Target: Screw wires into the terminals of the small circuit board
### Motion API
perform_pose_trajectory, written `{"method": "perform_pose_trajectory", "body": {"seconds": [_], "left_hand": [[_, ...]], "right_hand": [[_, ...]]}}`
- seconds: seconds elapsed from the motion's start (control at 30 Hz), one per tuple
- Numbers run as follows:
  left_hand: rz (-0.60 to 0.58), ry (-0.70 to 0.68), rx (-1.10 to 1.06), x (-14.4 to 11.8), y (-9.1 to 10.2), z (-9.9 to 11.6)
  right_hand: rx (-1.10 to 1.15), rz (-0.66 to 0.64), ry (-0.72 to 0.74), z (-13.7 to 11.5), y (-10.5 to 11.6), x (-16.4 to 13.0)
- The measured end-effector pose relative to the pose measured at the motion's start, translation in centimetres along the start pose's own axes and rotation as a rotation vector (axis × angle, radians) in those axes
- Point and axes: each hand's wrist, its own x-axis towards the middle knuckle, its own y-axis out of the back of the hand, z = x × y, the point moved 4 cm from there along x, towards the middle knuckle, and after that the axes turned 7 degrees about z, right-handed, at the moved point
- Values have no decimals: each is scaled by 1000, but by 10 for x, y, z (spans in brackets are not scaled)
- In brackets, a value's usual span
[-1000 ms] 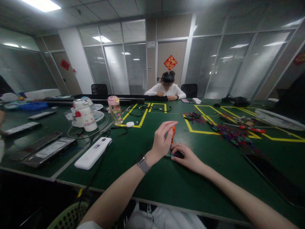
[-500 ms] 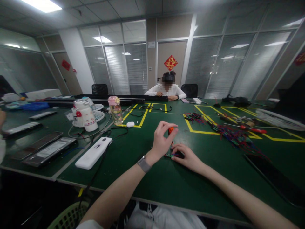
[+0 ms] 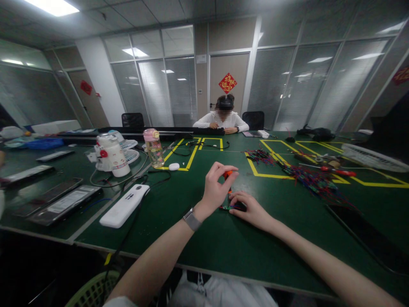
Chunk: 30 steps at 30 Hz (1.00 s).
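Observation:
My left hand (image 3: 216,185) is closed around the orange handle of a small screwdriver (image 3: 228,174), held upright with its shaft pointing down. Below it, a small green circuit board (image 3: 225,207) with thin coloured wires lies on the green table. Closed on the board's right side, my right hand (image 3: 247,208) rests with its fingertips beside the screwdriver's lower end. The fingers partly hide the board. I cannot tell exactly where the screwdriver's tip touches.
A tangled heap of wired boards (image 3: 308,179) and a red-handled screwdriver (image 3: 338,171) lie to the right, near a dark flat panel (image 3: 361,238). On the left are a white power bank (image 3: 124,206), a pink-lidded bottle (image 3: 154,148) and a white jug (image 3: 113,155). Across the table sits a person (image 3: 223,117).
The whole view has shifted very slightly. My hands keep almost the same place, with the screwdriver still over the circuit board.

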Motion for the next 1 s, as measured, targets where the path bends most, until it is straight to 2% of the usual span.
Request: {"method": "perform_pose_trajectory", "body": {"seconds": [0.17,0.23,0.4,0.63,0.9,1.0], "left_hand": [[-115,55,-126,-1,-5,-2],[-103,32,-99,-1,-5,-1],[10,-16,22,1,0,3],[-120,58,-114,1,-3,-2],[-8,14,6,2,-1,-1],[-24,24,-18,1,-1,0]], "right_hand": [[0,4,9,0,0,0],[-4,0,12,0,0,0],[-14,-9,17,-1,1,0],[-31,-23,31,-2,2,-1],[-24,-14,24,-3,2,-1],[-32,-14,34,-2,2,-1]]}}
